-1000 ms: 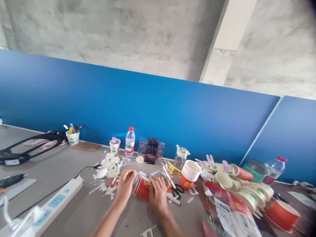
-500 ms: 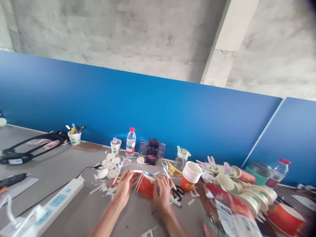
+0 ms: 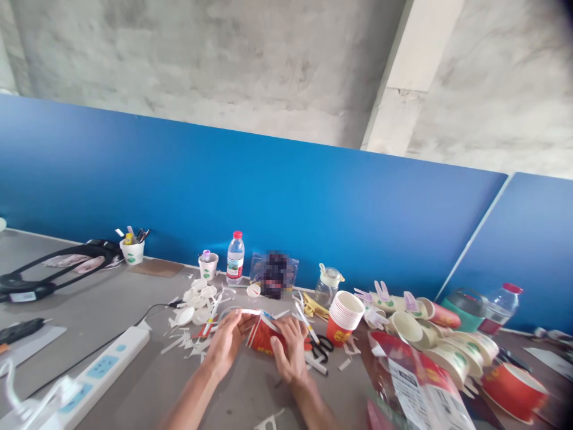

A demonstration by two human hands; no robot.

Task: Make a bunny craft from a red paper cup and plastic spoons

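Observation:
A red paper cup (image 3: 262,339) lies on its side on the grey table (image 3: 134,310), held between both of my hands. My left hand (image 3: 226,343) has its fingers closed on the cup's white rim at the left. My right hand (image 3: 289,352) presses on the cup's right side with curled fingers. Black scissors (image 3: 321,349) and a white pen (image 3: 313,363) lie just right of my right hand. White paper scraps and cut discs (image 3: 197,301) are strewn behind my left hand.
A stack of red cups (image 3: 344,319), a heap of decorated cups (image 3: 430,340) and a printed bag (image 3: 412,388) fill the right side. A water bottle (image 3: 235,258), a glass jar (image 3: 329,285) and a pen cup (image 3: 132,251) stand along the blue partition. A power strip (image 3: 105,364) lies at the left.
My hands have turned the red cup slightly between them and stayed in nearly the same place. The view has shifted a little.

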